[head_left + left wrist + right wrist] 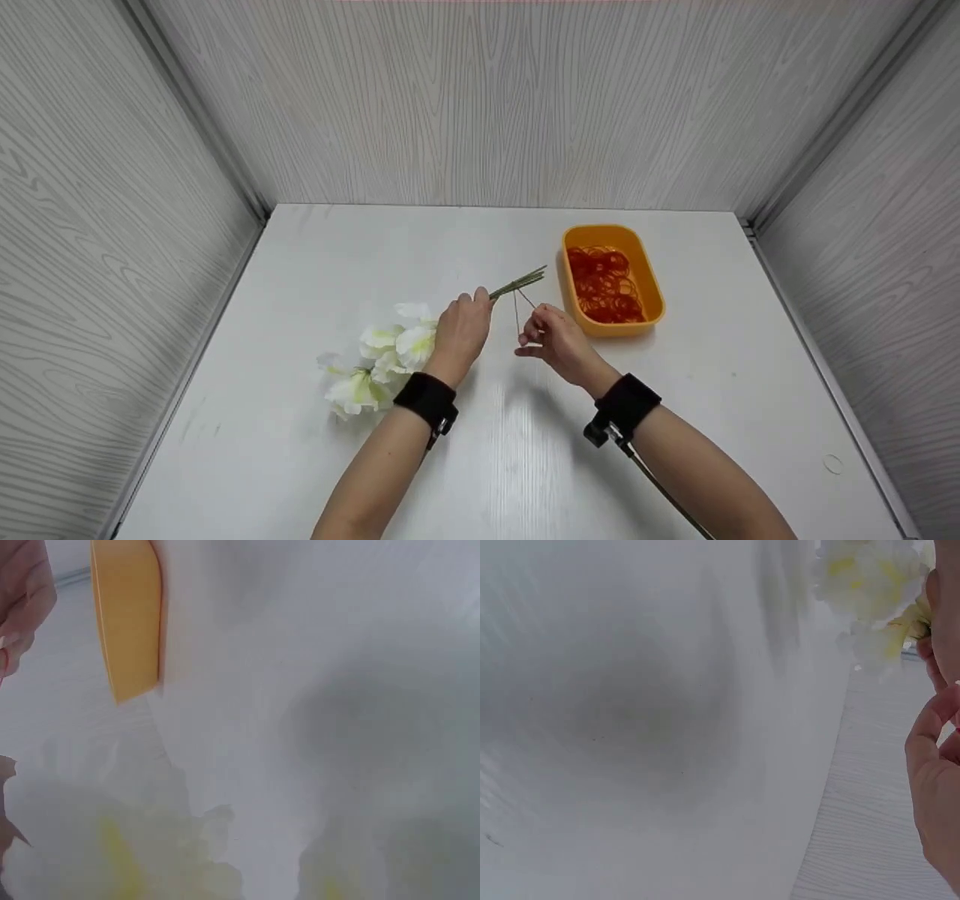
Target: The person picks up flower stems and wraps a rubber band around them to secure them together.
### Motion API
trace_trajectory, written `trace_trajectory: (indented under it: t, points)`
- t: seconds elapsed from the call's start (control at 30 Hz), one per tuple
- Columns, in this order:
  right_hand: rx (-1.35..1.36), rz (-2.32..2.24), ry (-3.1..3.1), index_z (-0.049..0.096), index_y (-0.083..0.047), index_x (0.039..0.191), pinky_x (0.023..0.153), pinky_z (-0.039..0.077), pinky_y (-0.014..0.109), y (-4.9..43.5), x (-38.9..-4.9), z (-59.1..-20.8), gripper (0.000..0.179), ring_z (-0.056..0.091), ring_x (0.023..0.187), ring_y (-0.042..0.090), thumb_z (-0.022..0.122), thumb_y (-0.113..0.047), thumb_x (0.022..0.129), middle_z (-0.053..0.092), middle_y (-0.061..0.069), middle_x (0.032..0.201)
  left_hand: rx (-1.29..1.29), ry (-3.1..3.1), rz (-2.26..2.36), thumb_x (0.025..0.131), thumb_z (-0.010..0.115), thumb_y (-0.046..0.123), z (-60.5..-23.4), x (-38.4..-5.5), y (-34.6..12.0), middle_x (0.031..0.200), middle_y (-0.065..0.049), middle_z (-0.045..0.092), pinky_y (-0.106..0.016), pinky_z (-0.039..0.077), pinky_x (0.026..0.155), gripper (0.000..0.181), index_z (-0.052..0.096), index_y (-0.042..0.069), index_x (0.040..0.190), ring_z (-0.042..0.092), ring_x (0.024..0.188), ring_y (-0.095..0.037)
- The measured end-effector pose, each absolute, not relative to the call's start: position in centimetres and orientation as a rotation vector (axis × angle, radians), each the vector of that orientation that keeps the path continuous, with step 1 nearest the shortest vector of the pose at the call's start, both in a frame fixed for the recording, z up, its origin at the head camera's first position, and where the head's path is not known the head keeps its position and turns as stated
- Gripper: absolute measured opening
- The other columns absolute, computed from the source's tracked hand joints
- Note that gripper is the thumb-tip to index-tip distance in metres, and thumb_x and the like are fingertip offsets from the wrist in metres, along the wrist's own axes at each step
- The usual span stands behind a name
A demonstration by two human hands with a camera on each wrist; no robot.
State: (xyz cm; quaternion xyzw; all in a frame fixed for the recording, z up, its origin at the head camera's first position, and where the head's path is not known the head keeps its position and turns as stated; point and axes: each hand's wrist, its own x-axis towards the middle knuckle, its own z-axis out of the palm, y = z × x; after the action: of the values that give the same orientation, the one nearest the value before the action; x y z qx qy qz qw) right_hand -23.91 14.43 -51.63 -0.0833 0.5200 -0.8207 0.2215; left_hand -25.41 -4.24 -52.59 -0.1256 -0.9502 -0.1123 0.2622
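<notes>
A bunch of white artificial flowers (361, 390) with yellow-green centres lies to the left, its thin green stems (525, 280) pointing up and right. My left hand (463, 328) grips the stems just below the blossoms, and their cut ends stick out past the fingers. A thin rubber band (516, 311) loops over the stems and runs down in two taut strands to my right hand (561, 345). The fingers of that hand are curled and hold the band stretched. In the right wrist view, the blossoms (870, 577) show beyond the right hand (934, 787).
An orange plastic box (611, 330) holding many red rubber bands (604, 285) stands right behind my right hand. A pale ring (832, 464) lies on the white table (300, 480) at the far right. Grey wood-grain panels (480, 105) enclose the table at the back and sides.
</notes>
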Motion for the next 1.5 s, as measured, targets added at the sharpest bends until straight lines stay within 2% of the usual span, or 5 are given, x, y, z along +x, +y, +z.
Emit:
trace_trajectory:
  t: [0.2,0.6,0.97,1.2,1.5]
  points:
    - [0.011,-2.259,1.510,0.043,-0.008,0.084,0.062,0.055,0.033,15.4,-25.2,-51.4,0.021,0.060,0.063,0.016,0.035,-0.014,0.102,0.049,0.004,0.066,-0.559,-2.463,-0.134,0.098,0.059,0.029,-52.9,-25.5,-4.8,0.065,-0.011,0.052,-0.039,0.046,0.047,0.030,0.051,0.005,0.082,0.057,0.054,-0.028]
    - [0.057,-1.986,1.831,0.046,-0.013,0.104,0.071,0.057,0.047,17.5,-26.8,-51.8,0.019,0.060,0.068,0.021,0.042,-0.032,0.106,0.049,0.009,0.080,-0.701,-2.492,0.013,0.103,0.046,0.038,-53.7,-25.2,-5.9,0.068,-0.008,0.050,-0.035,0.039,0.050,0.033,0.052,0.009,0.087,0.054,0.056,-0.025]
    - [-0.129,-1.811,2.019,0.040,-0.003,0.103,0.073,0.055,0.053,18.1,-27.1,-52.6,0.026,0.057,0.064,0.023,0.038,-0.028,0.108,0.045,0.009,0.072,-0.744,-2.457,0.105,0.103,0.041,0.040,-54.4,-25.3,-6.4,0.067,-0.008,0.051,-0.033,0.034,0.052,0.035,0.050,0.010,0.086,0.054,0.057,-0.025]
    - [-0.330,-1.389,2.360,0.046,-0.010,0.103,0.070,0.052,0.046,18.0,-27.0,-51.9,0.021,0.067,0.082,0.042,0.036,-0.027,0.108,0.058,0.015,0.078,-0.730,-2.473,0.131,0.104,0.035,0.040,-54.6,-25.0,-6.2,0.069,-0.009,0.054,-0.034,0.038,0.053,0.037,0.051,0.011,0.087,0.056,0.059,-0.026]
    - [-0.511,-1.035,2.635,0.052,-0.014,0.104,0.067,0.042,0.036,17.9,-26.9,-51.4,0.020,0.062,0.083,0.034,0.037,-0.027,0.108,0.066,0.018,0.090,-0.644,-2.529,0.193,0.105,0.034,0.036,-54.4,-24.7,-6.0,0.069,-0.009,0.055,-0.035,0.042,0.054,0.037,0.053,0.010,0.086,0.058,0.060,-0.025]
